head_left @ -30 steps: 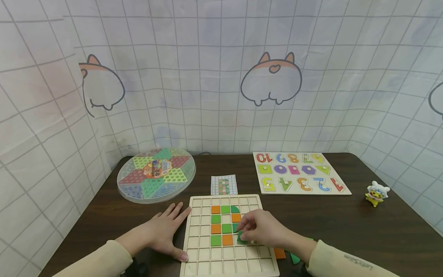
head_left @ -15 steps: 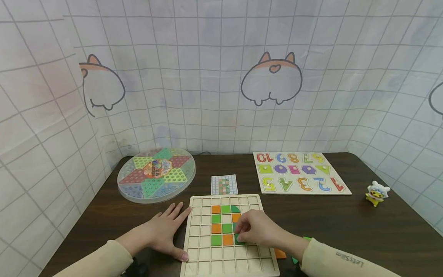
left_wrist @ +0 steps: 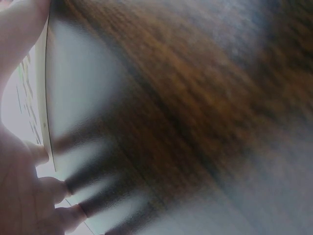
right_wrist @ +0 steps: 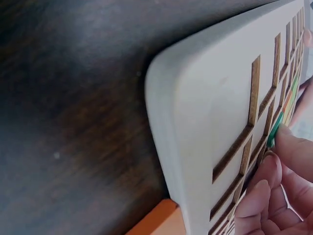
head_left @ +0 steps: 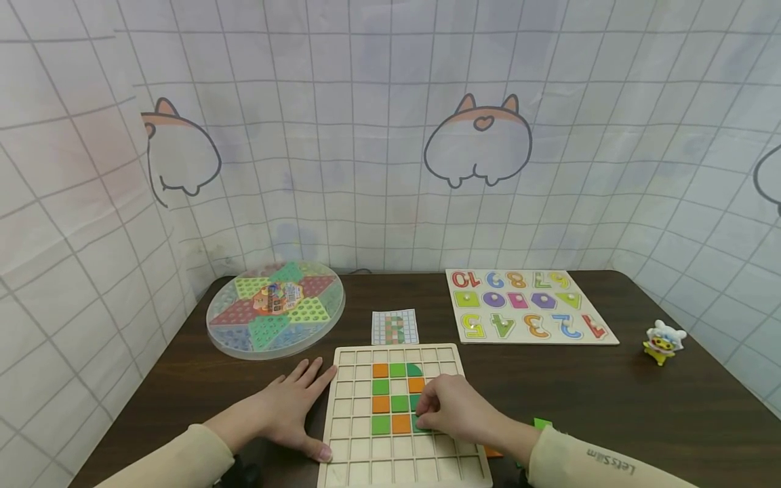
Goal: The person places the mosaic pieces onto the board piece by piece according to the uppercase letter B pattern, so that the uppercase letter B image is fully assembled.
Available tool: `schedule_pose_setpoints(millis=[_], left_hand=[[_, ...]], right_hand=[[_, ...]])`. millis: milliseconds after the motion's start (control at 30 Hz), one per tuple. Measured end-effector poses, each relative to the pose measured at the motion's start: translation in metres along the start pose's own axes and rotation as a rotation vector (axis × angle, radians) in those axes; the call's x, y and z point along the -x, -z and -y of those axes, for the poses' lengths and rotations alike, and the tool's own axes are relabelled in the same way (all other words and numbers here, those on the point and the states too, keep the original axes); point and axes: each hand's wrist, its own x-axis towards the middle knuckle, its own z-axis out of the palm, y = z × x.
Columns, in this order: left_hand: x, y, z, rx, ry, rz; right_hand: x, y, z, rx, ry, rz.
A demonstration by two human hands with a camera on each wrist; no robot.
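A pale wooden grid board (head_left: 360,469) lies on the dark table, with orange, light green and dark green tiles in several of its cells. My left hand (head_left: 285,411) is spread flat at the board's left side, fingertips and thumb at its edge. My right hand (head_left: 459,408) is over the board's right half, its fingers curled and its thumb and fingertips on a dark green tile (head_left: 418,425) beside an orange tile (head_left: 401,424). In the right wrist view the thumb touches the edge of that dark green tile (right_wrist: 275,129), which lies in the grid; the hand partly covers it.
Behind the board lies a small pattern card (head_left: 395,328). A round star-patterned game board (head_left: 274,308) is at the back left, a number puzzle board (head_left: 531,308) at the back right. A small figurine (head_left: 663,342) stands far right. Loose tiles, including a green one (head_left: 542,423), lie by my right forearm.
The dark green tile, tilted in my right fingers a second ago, now lies flat in the cell right of the orange tile. My left hand has stayed in place.
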Motion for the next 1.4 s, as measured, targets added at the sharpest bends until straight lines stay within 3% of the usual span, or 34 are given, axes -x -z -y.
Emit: schedule_pose_setpoints(millis=[400,967,1400], left_hand=[[-0.002,-0.004,0.004,-0.004,-0.009,-0.009],[-0.002,-0.003,0.004,-0.001,0.0,0.001],[-0.003,-0.003,0.002,0.001,0.003,-0.002]], right_hand=[[0.002,-0.002,-0.001,0.042,-0.015,-0.036],[0.004,0.012,-0.009,0.032,0.016,0.084],[0.005,0.011,-0.009,0.001,0.006,0.074]])
